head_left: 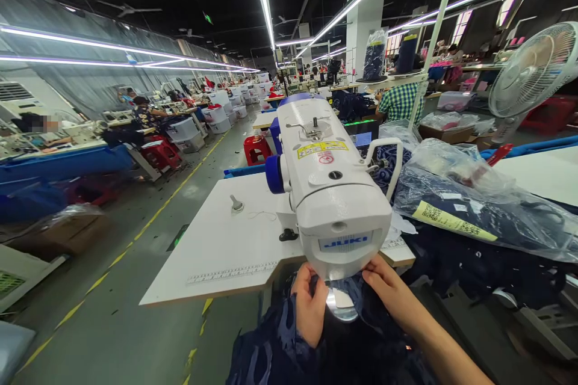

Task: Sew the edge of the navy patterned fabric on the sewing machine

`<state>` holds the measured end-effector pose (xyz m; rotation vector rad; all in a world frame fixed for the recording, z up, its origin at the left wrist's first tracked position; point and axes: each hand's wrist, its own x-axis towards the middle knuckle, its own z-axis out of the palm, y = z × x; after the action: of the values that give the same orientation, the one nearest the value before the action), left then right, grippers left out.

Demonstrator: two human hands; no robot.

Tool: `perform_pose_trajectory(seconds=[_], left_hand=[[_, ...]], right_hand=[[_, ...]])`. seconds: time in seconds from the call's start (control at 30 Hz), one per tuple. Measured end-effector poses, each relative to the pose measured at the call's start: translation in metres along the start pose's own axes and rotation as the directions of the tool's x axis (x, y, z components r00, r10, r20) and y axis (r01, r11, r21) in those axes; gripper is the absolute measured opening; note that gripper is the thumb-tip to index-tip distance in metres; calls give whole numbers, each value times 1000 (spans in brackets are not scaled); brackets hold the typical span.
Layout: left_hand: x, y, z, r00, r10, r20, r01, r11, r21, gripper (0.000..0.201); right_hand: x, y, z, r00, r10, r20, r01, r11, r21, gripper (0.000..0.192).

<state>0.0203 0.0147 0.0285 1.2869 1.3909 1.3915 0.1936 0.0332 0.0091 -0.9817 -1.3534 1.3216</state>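
1. While the view looks down over a sewing station, the left hand [310,307] lies curled on dark navy patterned fabric [280,343], fingers closed on a fold of it just under the machine head.
2. The right hand [388,289] presses on the same fabric at the other side of the needle area, fingers bent over the cloth and gripping it; both hands flank a shiny metal plate [341,307] where the needle would sit, though the needle itself is hidden by the machine.
3. Judging from this, the cloth is set under the head and held in place for a seam; most of it hangs toward the lap, so the stitching looks barely begun or mid-run, with the bulk unsewn as far as can be told.
4. The white sewing machine [329,192] reads "JUKI" in blue on its front face; a yellow warning label and a red symbol sit on top, their wording too small to read.
5. On the white table [226,240] a printed ruler strip runs along the near edge.
6. To the right, a clear plastic bag [478,198] of dark garments bears a yellow barcode tag.
7. Farther off stand a fan [533,69], red stools [256,147] and other workers' stations.
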Motion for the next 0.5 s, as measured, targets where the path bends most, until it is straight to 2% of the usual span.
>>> perform_pose_trajectory(seconds=[0.2, 0.5], left_hand=[[0, -5, 0, 1000, -14, -8, 14, 1000, 17, 12], [-1, 0, 2, 1000, -18, -15, 18, 999, 26, 11]], right_hand=[[2, 4, 0, 1000, -9, -3, 9, 1000, -20, 6], [0, 10, -5, 1000, 1, -12, -2, 997, -80, 5]])
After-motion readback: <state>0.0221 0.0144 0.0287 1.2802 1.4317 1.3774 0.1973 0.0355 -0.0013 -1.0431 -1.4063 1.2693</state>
